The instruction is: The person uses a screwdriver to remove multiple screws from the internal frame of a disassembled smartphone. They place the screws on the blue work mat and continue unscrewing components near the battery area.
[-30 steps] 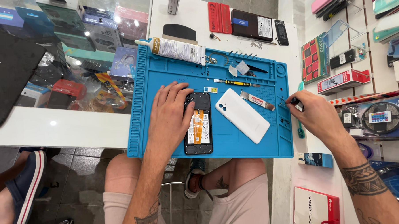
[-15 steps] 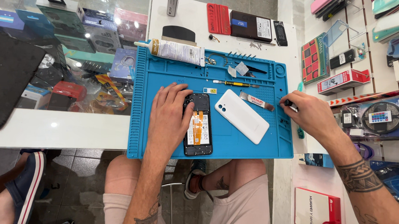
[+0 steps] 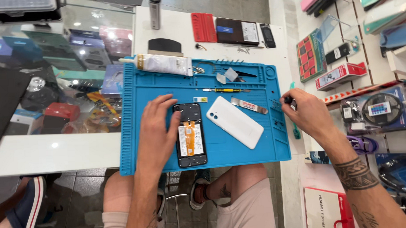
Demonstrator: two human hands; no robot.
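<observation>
An opened black phone (image 3: 190, 134) lies face down on a blue work mat (image 3: 157, 86), its insides and battery showing. My left hand (image 3: 156, 131) rests flat on the mat, with its thumb against the phone's left side. The phone's white back cover (image 3: 235, 122) lies just right of it. My right hand (image 3: 304, 112) is at the mat's right edge, fingers pinched on a small dark tool (image 3: 289, 100) over the mat's little compartments.
A white glue tube (image 3: 163, 63), a yellow-handled screwdriver (image 3: 224, 90) and a metal pry tool (image 3: 249, 105) lie on the mat. Beyond it are a red card (image 3: 203, 27) and dark devices (image 3: 237, 31). A glass counter of goods is left, boxed accessories right.
My right hand has shifted slightly left, onto the mat's right edge. The left hand and phone have stayed still.
</observation>
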